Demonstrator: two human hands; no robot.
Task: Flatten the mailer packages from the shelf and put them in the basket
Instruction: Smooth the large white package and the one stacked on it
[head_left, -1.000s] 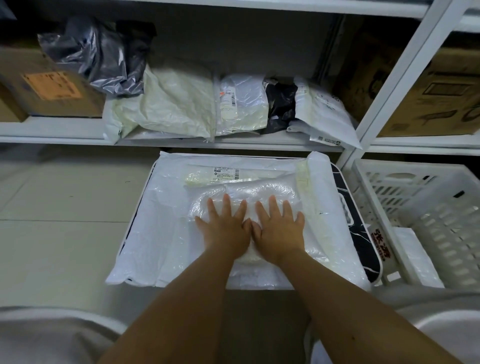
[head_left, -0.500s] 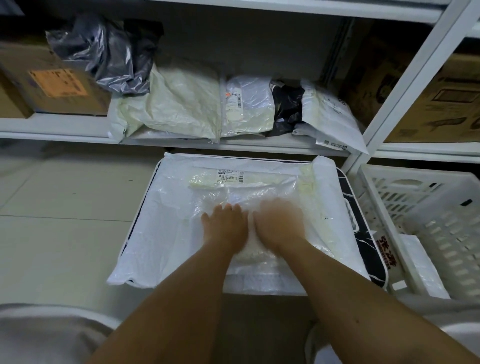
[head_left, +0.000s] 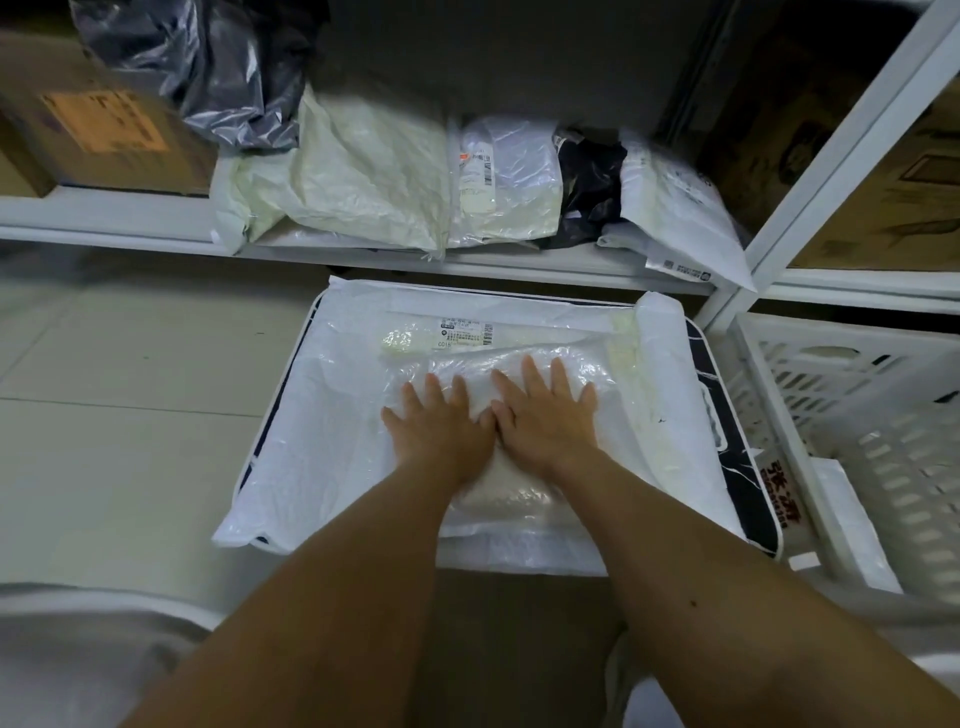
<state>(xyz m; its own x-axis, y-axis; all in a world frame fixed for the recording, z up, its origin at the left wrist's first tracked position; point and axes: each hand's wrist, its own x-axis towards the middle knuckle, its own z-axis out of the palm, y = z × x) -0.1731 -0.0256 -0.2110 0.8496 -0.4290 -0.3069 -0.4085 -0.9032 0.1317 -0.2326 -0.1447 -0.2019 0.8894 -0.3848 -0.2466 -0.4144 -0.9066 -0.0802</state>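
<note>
On the pale tiled floor (head_left: 119, 374) in front of you stands a low dark table (head_left: 727, 415) with a white rim, pushed up against a white metal shelf (head_left: 104, 218). A large white plastic bag (head_left: 311, 441) covers most of the tabletop, its near left corner hanging over the edge. On top of that, toward the middle and the near edge, lies the clear crinkled mailer (head_left: 524, 493) you are working on, puffy and wrinkled, with a printed label (head_left: 465, 332) showing just beyond it. Your left hand (head_left: 441, 436) and right hand (head_left: 545, 421) rest flat on the mailer side by side, thumbs touching, fingers straight and slightly spread, pressing down. On the shelf behind, more mailers (head_left: 374, 171) lean in a row, white, cream and black, with a grey crumpled bag (head_left: 218, 67) and a cardboard box (head_left: 98, 130) at the left end. A white slatted basket (head_left: 857, 415) sits just beside the table's right edge.
</note>
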